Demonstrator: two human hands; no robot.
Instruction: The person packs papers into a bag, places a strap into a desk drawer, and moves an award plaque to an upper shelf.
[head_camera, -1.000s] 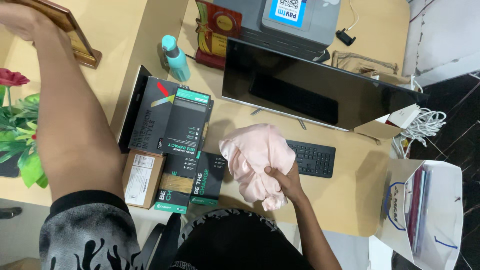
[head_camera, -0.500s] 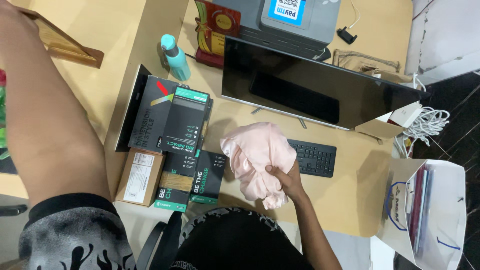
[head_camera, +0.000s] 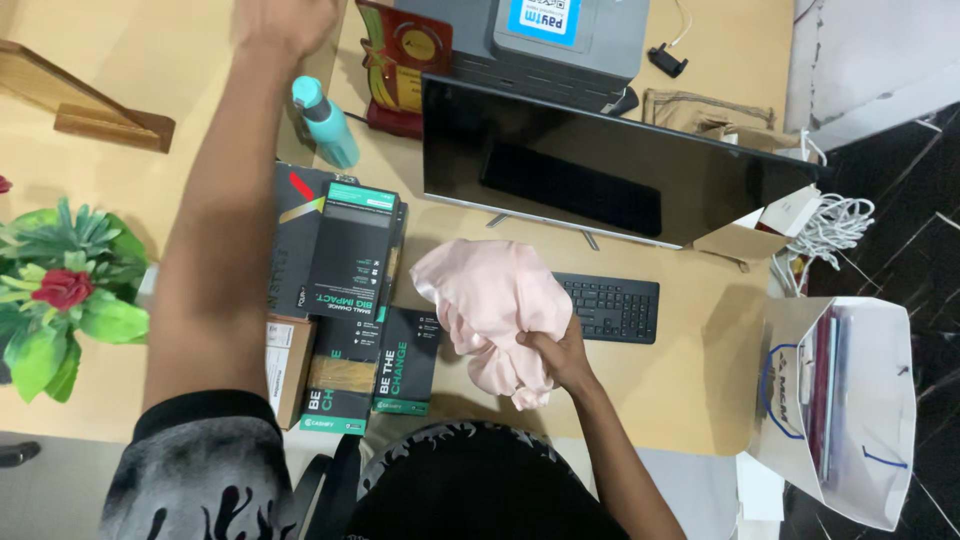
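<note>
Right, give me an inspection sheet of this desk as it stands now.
Surface: light wooden desk, crowded.
Job's things: crumpled pale pink cloth, bunched above the desk in front of the black keyboard.
Clutter: dark product boxes, teal spray bottle, black monitor, wooden plaque, artificial plant.
Grippers: right hand grips the cloth; left hand raised over the desk's far side, blurred.
Cables: white coil at the right edge.
Surroundings: white paper bag on the floor.

Dark monitor (head_camera: 600, 165), keyboard (head_camera: 610, 308), boxes (head_camera: 345, 300)
</note>
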